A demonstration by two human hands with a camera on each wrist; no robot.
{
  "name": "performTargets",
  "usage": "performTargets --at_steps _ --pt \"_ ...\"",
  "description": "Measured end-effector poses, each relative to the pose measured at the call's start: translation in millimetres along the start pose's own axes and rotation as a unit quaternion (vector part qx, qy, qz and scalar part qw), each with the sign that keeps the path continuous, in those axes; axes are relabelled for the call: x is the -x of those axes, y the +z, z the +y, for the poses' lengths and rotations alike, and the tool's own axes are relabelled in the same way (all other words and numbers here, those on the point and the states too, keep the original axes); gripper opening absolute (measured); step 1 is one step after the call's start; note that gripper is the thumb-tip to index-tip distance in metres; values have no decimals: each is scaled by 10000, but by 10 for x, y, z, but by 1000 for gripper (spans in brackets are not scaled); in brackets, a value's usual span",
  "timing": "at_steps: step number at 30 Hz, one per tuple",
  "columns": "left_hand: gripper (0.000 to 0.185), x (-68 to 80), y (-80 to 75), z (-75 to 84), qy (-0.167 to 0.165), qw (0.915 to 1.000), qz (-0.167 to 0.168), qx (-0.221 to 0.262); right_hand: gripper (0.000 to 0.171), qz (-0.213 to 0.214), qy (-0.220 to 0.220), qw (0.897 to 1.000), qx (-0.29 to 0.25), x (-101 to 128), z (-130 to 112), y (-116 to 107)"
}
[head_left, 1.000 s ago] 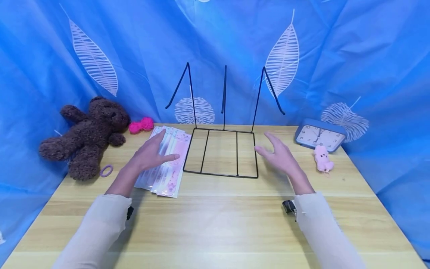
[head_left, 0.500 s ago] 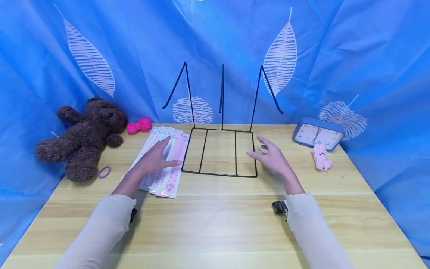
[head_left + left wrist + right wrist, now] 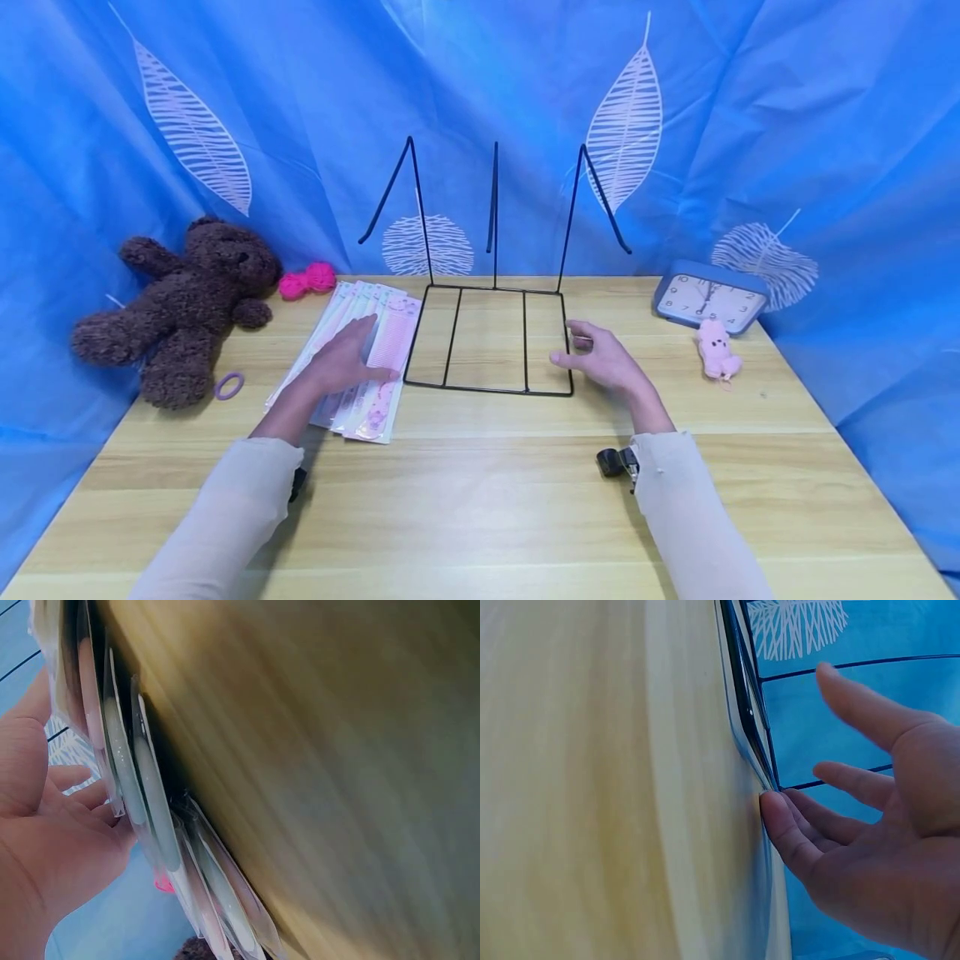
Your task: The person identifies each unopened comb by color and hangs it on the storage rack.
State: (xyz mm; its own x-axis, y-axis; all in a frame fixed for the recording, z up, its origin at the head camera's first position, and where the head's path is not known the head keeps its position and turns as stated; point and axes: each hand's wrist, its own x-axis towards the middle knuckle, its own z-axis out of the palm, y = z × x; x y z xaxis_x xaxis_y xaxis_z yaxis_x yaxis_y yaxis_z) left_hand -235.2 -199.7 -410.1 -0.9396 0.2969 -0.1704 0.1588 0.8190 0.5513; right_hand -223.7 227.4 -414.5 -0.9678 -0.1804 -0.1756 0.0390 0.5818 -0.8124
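My left hand (image 3: 341, 360) hangs over a fanned pile of combs (image 3: 390, 333) in clear plastic sleeves, its thumb apart from the fingers. Seen in the left wrist view, the sleeves (image 3: 154, 799) overlap beside my palm; whether the fingers touch them I cannot tell. A black wire rack (image 3: 487, 389) stands in the middle of the table, three bent uprights rising at its back. Close to the rack's right side is my right hand (image 3: 606, 358), loosely bent and holding nothing. Its little finger is low by the tabletop in the right wrist view.
Far left lies a brown teddy bear (image 3: 187, 308), with a pink yarn bundle (image 3: 307, 281) and a purple ring (image 3: 228, 385) near it. A blue clock (image 3: 708, 298) stands at the back right, a small pink plush toy (image 3: 717, 350) before it. Blue curtain (image 3: 517, 75) hangs behind.
My right hand has come left and lower, up to the rack's side. The left hand has shifted slightly right and down over the combs. The whole head view has drifted a little.
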Motion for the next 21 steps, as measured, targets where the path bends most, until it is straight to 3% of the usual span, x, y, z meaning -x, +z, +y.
performTargets --at_steps 6,13,21 --pt "106 -20 -17 -21 -142 9999 -17 29 76 25 161 9998 100 -18 -2 35" --pt "87 -55 -51 -16 -174 9983 492 -260 68 79 172 9998 101 -39 47 50" --pt "84 -69 -97 12 -659 9946 788 -141 65 134 225 9997 -6 -49 68 8"
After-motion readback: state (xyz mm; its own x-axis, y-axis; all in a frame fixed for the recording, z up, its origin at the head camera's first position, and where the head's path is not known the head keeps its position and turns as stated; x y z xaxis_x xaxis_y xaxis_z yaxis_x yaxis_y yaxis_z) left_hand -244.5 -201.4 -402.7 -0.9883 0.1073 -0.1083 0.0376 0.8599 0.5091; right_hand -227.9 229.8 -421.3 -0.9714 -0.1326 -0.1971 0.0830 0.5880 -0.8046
